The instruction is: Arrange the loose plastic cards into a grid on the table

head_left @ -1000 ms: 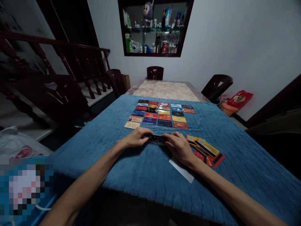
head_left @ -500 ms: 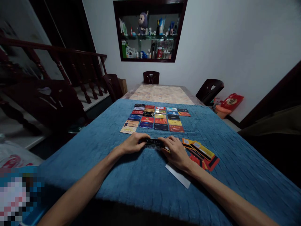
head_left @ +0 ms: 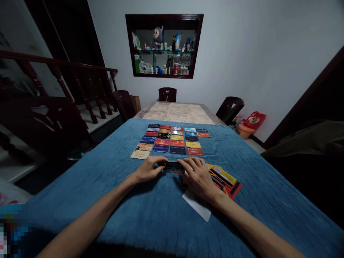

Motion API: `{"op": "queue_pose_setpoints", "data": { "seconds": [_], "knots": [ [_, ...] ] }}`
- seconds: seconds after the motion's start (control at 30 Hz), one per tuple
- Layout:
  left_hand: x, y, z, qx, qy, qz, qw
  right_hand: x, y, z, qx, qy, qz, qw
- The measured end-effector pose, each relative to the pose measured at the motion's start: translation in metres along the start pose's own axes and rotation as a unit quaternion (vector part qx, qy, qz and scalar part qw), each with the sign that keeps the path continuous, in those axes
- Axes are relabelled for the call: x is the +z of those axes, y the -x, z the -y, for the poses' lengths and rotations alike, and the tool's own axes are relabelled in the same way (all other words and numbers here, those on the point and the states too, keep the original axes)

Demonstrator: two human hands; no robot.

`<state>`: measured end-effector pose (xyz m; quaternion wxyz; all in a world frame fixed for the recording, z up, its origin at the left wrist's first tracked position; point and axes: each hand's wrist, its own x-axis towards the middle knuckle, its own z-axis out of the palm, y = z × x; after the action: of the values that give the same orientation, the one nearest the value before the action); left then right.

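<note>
Black card (head_left: 172, 167) sits at the centre of the frame, pinched by its two short ends between both hands just above a blue cloth (head_left: 150, 211) covering the table. The left hand (head_left: 146, 170) curls its fingers around the card's left end; the right hand (head_left: 197, 176) closes over the right end, palm down, with the card's middle showing between them. Just above the hands, a grid of cards (head_left: 170, 140) lies face up in neat rows on the cloth. At centre right, touching the right hand's outer edge, a loose fan of orange and red cards (head_left: 224, 177) spreads across the fabric, and a white card (head_left: 197, 208) lies partly under the right wrist. The black card looks thin, light and stiff, likely slick plastic that could slide from a loose grip; its edges or short ends appear the surest places to hold, since a flat card on soft cloth gives little to lift from above. A wall cabinet (head_left: 163, 46) hangs in the upper centre, with dark chairs (head_left: 229, 109) beyond the table.
</note>
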<state>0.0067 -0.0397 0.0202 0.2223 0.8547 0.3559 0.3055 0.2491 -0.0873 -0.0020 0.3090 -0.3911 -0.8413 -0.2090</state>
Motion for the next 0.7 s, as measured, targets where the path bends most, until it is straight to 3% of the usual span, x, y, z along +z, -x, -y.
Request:
{"op": "queue_pose_setpoints", "data": {
  "seconds": [0.3,0.53,0.7],
  "knots": [
    [0.002,-0.026,-0.011,0.020,0.004,-0.012,1.000,-0.009,-0.001,-0.023,0.001,0.019,-0.027,0.999],
    [0.019,-0.062,-0.021,0.040,-0.004,-0.015,0.999,-0.026,-0.003,-0.058,0.013,0.054,-0.029,0.998],
    [0.034,-0.090,-0.025,0.110,-0.044,-0.011,0.993,-0.032,0.002,-0.086,0.028,0.061,-0.022,0.998]
  ]
}}
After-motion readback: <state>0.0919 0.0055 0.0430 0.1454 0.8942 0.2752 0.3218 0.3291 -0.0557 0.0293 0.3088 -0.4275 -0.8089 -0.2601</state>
